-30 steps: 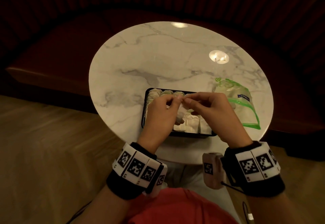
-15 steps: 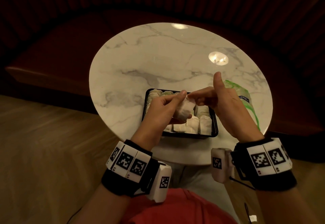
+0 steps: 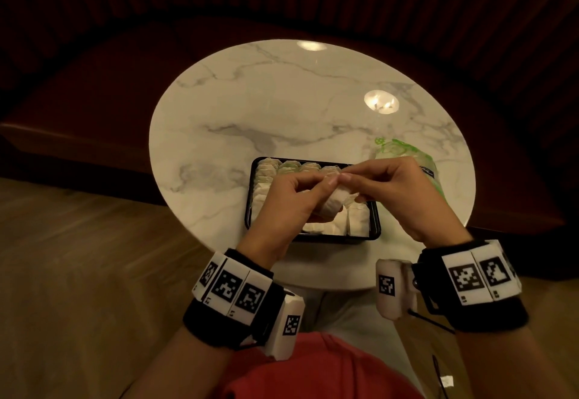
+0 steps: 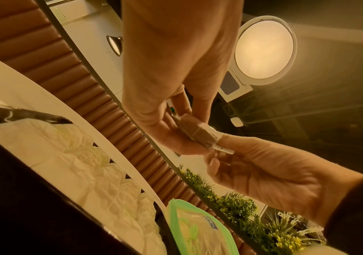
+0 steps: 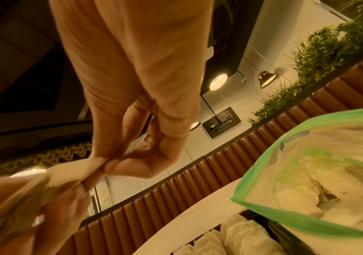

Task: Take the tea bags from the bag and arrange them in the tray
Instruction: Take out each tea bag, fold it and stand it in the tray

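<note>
Both hands hold one tea bag (image 3: 332, 205) above the black tray (image 3: 374, 226), which sits at the near edge of the round marble surface (image 3: 282, 110). The left hand (image 3: 286, 201) has a narrow grip, curled round the bag's body. The right hand (image 3: 398, 191) pinches its upper end between thumb and forefinger. Rows of tea bags (image 3: 294, 168) fill the tray. The green-edged zip bag (image 3: 404, 155) lies just beside the tray's right side, more tea bags inside.

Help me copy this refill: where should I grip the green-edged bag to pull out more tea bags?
Grip the plastic bag by its green rim, coming from the tray side: the mouth gapes that way, and the bag lies flat on the table, so reaching in there looks easiest.
</note>
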The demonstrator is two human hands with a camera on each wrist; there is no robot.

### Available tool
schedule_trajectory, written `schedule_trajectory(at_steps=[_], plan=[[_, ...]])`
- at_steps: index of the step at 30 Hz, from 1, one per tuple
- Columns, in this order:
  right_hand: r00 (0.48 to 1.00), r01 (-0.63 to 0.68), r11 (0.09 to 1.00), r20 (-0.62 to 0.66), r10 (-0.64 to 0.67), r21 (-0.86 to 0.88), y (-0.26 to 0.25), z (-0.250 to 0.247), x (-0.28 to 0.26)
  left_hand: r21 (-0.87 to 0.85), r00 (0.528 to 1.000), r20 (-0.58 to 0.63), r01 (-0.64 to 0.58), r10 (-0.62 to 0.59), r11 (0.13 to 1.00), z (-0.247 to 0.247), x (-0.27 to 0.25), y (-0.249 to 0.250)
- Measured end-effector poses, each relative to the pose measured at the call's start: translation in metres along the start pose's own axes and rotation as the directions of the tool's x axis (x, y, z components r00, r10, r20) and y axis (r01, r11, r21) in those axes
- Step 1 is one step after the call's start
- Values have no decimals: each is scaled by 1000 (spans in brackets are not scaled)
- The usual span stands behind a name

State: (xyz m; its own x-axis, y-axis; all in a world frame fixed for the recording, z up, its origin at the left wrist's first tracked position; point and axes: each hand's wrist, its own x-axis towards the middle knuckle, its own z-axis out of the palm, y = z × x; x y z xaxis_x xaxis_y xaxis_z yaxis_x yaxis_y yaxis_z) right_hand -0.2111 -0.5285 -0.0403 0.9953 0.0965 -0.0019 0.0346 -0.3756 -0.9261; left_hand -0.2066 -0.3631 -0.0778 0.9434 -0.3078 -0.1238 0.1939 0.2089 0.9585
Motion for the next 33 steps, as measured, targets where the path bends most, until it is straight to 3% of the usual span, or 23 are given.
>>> schedule_trajectory(at_steps=[5, 9, 12, 15, 18, 21, 27, 33], plan=[[997, 6, 995, -71, -13, -100, 10, -7, -1, 53, 998, 38, 47, -49, 997, -4, 2, -5], [996, 7, 994, -87, -17, -113, 24, -17, -1, 145, 989, -140, 67, -47, 987, -21, 9, -8], [1000, 8, 975, 3, -8, -222, 37, -20, 0, 352, 965, -250, 18, 75, 936, -43, 13, -9], [994, 29, 955, 106, 2, -295, 50, -18, 2, 543, 932, -326, 47, 159, 839, -65, 14, -15], [982, 30, 931, 183, 40, -364, 60, -20, 6, 648, 931, -344, 141, 123, 748, -80, 13, -24], [962, 7, 909, 252, 108, -418, 64, -18, 13, 662, 943, -329, 196, 45, 724, -86, 11, -32], [946, 42, 844, 293, 139, -535, 72, -2, 25, 662, 945, -324, 196, 40, 723, -88, 10, -34], [968, 5, 797, 204, 148, -605, 80, 13, 33, 654, 946, -324, 200, 31, 729, -91, 11, -37]])
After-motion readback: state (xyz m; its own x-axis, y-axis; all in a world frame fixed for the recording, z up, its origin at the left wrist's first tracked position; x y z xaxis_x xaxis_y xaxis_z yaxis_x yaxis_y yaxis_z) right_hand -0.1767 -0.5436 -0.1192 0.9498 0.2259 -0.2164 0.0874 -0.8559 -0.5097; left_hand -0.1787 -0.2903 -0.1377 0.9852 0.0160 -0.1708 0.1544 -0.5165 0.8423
